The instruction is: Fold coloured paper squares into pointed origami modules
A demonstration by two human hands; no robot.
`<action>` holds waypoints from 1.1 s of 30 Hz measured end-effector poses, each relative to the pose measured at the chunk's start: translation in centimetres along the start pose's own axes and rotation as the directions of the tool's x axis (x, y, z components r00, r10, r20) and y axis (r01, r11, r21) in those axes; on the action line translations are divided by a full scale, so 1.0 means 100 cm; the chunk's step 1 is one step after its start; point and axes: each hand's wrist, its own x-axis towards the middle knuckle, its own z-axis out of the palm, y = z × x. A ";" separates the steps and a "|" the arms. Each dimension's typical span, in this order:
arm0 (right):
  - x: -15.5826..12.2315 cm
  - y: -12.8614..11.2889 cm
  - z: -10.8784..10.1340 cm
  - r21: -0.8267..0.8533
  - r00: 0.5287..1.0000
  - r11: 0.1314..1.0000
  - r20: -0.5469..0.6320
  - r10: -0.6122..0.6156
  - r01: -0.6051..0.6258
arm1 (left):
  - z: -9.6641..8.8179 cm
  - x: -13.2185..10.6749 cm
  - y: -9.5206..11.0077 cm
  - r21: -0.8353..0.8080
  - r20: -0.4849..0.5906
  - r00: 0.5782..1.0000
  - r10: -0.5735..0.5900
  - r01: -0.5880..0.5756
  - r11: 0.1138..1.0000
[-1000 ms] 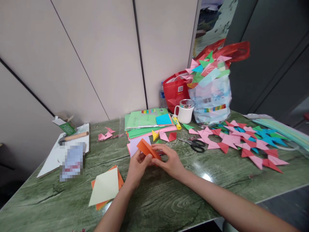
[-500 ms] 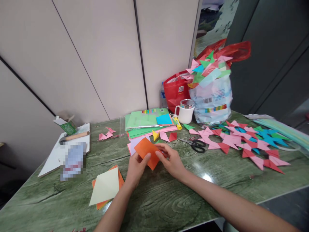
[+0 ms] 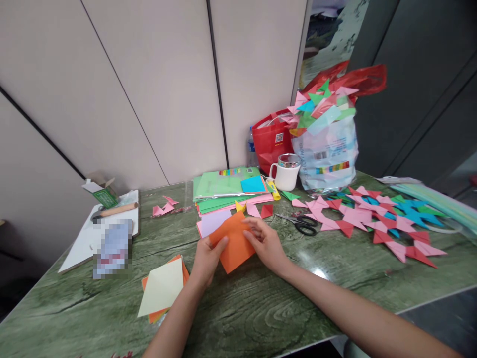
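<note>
- We see the orange sheet (image 3: 234,242) opened out low over the bench (image 3: 261,308), mid-scene, just near of the paper stack (image 3: 227,191).
- Left hand (image 3: 206,259): grip clamped on the sheet's left edge, thumb on top.
- Right hand (image 3: 267,244): grip clamped on the right edge.
- The sheet lies between the hands. It is roughly square and set diamond-wise, so there is no clear long axis. One corner points near. Neither hand is nearer.
- Cream sheet (image 3: 162,288) to the left, scissors (image 3: 303,224) to the right.
- Writing: QR label on the red bag (image 3: 270,141). We can't read the print on the clear bag (image 3: 328,154).
</note>
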 end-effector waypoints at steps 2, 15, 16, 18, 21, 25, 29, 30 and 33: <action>0.003 0.003 -0.002 -0.023 1.000 1.000 -0.007 0.017 -0.017 | 0.000 -0.001 0.003 -0.074 -0.018 0.999 -0.030 0.029 0.997; 0.004 0.001 -0.001 0.147 0.975 0.989 0.222 -0.025 -0.008 | -0.005 0.002 0.009 -0.208 -0.127 0.986 -0.106 0.078 0.975; 0.003 0.000 -0.002 0.122 0.970 0.992 0.241 -0.037 0.007 | -0.005 0.002 0.009 -0.188 -0.118 0.987 -0.114 0.090 0.978; 0.003 0.000 -0.002 0.116 0.965 0.993 0.260 -0.045 0.015 | -0.005 0.001 0.008 -0.152 -0.084 0.986 -0.142 0.128 0.980; 0.005 0.001 -0.003 0.162 0.969 0.987 0.245 -0.040 0.000 | -0.004 0.001 0.009 -0.115 0.000 0.985 -0.175 0.174 0.978; 0.007 0.000 -0.003 0.192 0.988 0.981 0.153 -0.019 -0.011 | 0.001 -0.004 0.013 -0.172 0.137 0.988 -0.070 0.093 0.981; 0.009 -0.002 -0.005 0.129 0.998 0.992 0.064 -0.017 0.008 | 0.006 -0.008 0.019 -0.229 0.181 0.976 0.125 -0.081 0.970; 0.009 -0.002 -0.005 0.125 0.999 0.992 0.049 -0.016 0.010 | 0.006 -0.009 0.019 -0.206 0.201 0.969 0.141 -0.099 0.974; 0.009 -0.001 -0.006 0.124 0.999 0.992 0.040 -0.027 0.022 | 0.004 -0.007 0.016 -0.008 0.211 0.969 0.126 -0.127 0.992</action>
